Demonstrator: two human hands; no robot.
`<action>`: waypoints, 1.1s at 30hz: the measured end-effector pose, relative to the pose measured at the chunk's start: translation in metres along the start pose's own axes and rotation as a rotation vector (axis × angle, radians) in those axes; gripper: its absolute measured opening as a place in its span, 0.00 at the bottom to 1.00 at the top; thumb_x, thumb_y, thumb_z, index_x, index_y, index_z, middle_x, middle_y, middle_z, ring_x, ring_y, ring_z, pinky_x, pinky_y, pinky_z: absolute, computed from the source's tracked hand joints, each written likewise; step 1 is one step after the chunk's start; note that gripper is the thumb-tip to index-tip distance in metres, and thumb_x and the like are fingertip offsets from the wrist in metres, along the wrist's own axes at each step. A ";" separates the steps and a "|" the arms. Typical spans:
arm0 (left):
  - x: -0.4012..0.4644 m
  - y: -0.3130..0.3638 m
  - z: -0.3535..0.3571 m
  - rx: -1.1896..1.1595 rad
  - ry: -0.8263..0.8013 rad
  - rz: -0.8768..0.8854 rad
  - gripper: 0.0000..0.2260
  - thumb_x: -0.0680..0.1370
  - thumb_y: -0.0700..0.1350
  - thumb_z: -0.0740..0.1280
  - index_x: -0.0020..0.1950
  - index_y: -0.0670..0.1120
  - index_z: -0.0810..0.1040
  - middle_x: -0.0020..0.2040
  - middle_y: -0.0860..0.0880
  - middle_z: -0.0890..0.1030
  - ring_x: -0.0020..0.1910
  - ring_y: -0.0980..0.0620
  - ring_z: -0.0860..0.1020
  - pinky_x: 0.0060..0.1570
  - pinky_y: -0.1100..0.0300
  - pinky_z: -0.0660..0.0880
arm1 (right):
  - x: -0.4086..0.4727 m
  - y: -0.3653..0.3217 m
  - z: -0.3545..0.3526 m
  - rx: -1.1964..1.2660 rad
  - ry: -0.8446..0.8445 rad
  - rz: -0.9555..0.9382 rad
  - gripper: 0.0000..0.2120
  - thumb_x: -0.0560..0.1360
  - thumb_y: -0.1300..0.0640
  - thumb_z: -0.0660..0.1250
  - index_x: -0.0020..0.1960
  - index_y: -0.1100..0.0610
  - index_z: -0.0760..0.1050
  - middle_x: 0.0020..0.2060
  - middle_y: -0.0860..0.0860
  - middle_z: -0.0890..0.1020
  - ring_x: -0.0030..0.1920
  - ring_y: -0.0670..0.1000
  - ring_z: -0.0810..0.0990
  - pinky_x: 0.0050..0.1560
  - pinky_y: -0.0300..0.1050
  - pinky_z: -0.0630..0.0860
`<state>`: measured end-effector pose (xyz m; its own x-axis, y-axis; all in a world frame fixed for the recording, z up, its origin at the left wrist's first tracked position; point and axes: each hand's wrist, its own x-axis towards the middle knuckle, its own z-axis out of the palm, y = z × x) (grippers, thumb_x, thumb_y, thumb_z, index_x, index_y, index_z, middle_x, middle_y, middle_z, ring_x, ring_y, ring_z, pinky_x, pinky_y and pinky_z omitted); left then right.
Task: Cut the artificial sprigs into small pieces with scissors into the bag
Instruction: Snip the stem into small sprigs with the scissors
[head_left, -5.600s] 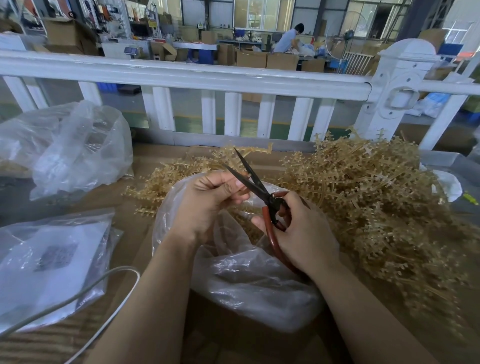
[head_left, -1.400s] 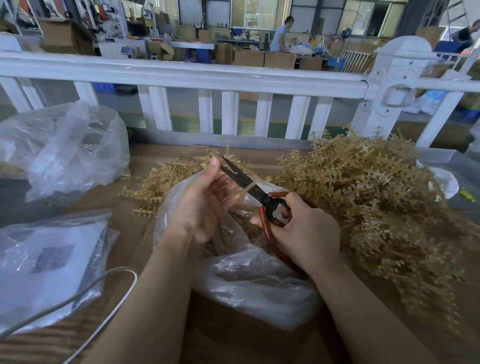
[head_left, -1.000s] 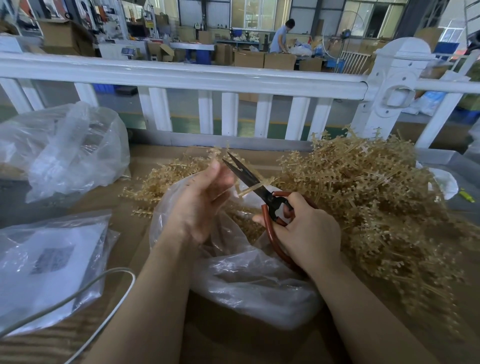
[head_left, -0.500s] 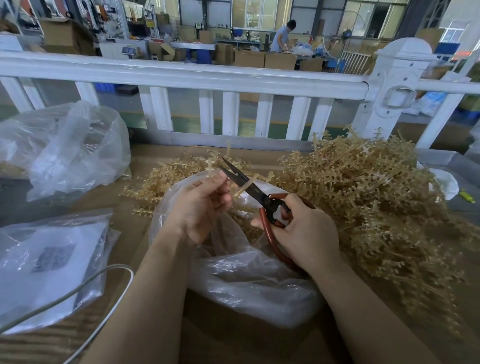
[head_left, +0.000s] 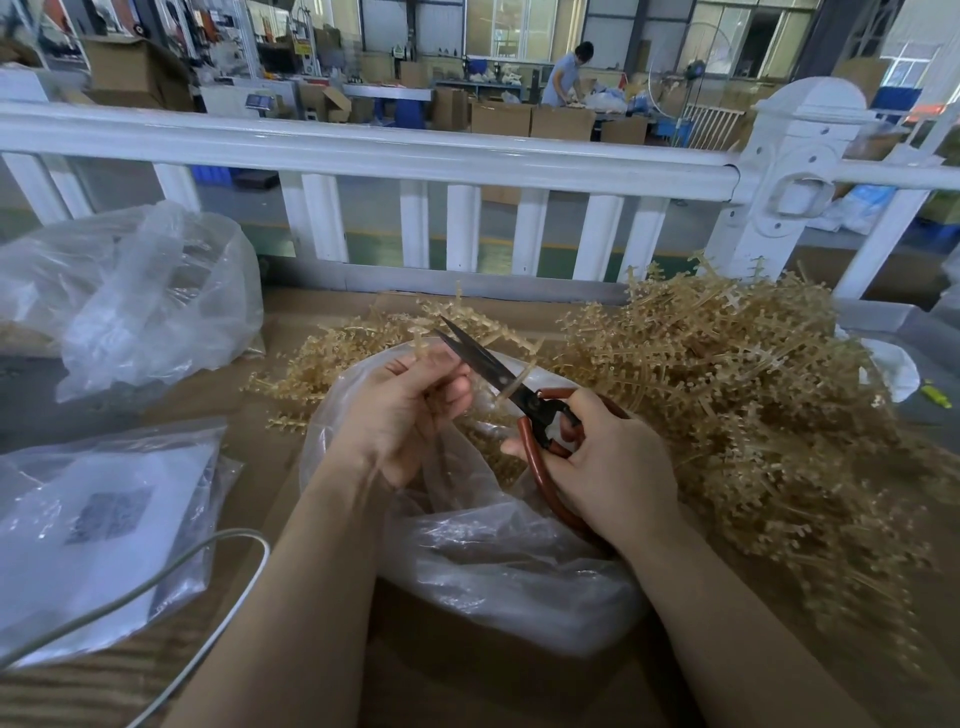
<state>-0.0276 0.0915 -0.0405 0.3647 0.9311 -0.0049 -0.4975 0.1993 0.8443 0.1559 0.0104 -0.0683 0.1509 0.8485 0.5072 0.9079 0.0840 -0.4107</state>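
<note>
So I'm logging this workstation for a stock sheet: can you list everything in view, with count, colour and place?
scissors: one, dark blades, red-brown handles, over the open bag
held sprig: one, tan, in the left hand by the blades
open bag: one, clear plastic, centre of the table
sprig pile: one heap, tan, right of the bag and behind it
other bags: two, clear, at left; the near one holds a white sheet
cable: one, white, near left
railing: one, white, behind the table
table: one, brown
left hand: pinches the sprig
right hand: grips the scissor handles
</note>
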 end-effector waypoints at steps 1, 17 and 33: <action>-0.001 0.000 0.001 0.001 0.007 0.007 0.05 0.69 0.42 0.71 0.32 0.46 0.83 0.33 0.48 0.81 0.32 0.55 0.80 0.41 0.63 0.81 | 0.000 0.000 0.000 0.009 0.005 0.010 0.39 0.64 0.16 0.52 0.51 0.47 0.74 0.36 0.38 0.79 0.38 0.42 0.79 0.40 0.41 0.78; -0.007 -0.003 0.007 0.102 -0.095 0.098 0.03 0.69 0.40 0.71 0.37 0.47 0.81 0.35 0.48 0.80 0.35 0.54 0.79 0.43 0.63 0.79 | 0.000 0.000 0.000 -0.052 -0.026 0.053 0.31 0.65 0.17 0.53 0.48 0.44 0.65 0.38 0.37 0.75 0.35 0.39 0.69 0.30 0.30 0.61; -0.010 -0.001 0.012 0.080 -0.052 0.059 0.06 0.69 0.39 0.70 0.35 0.46 0.84 0.35 0.49 0.82 0.35 0.56 0.80 0.39 0.67 0.78 | -0.001 -0.009 -0.006 -0.122 0.078 0.038 0.29 0.66 0.19 0.54 0.39 0.46 0.61 0.28 0.37 0.67 0.27 0.34 0.64 0.26 0.33 0.55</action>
<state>-0.0214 0.0778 -0.0346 0.3778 0.9231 0.0720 -0.4557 0.1176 0.8823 0.1502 0.0051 -0.0606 0.2115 0.8064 0.5522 0.9410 -0.0153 -0.3381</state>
